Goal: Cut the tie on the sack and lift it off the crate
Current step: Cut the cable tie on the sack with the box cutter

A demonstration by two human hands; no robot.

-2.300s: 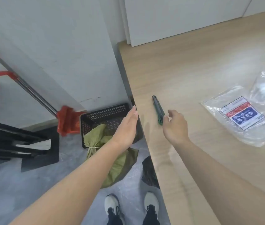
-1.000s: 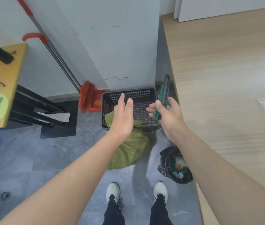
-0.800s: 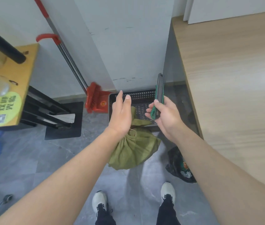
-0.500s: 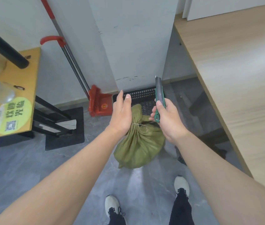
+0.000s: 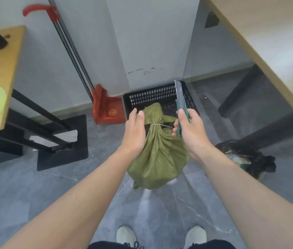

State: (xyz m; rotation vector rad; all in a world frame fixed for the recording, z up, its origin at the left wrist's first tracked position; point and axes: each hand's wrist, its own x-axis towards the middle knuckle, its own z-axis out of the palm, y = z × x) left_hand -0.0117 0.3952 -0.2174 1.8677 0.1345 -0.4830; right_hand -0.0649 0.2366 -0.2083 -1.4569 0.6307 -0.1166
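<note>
R hand (image 5: 192, 130) grips green knife (image 5: 181, 105), blade up; L hand (image 5: 135, 133) released beside sack (image 5: 157, 155) w/ tie (image 5: 157, 125).

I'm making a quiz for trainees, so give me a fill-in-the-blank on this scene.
1. The right hand holds a green ____.
2. The tie cinches the neck of the ____ sack.
3. The sack leans against a black ____.
4. A red ____ stands left of the crate.

Missing: knife; green; crate; dustpan

Left hand (image 5: 134, 132) flat-fingered and unclenched just left of the sack (image 5: 157, 155) neck, right hand (image 5: 190, 130) just right, fingers clasping a green utility knife (image 5: 181, 106) blade-up
</note>
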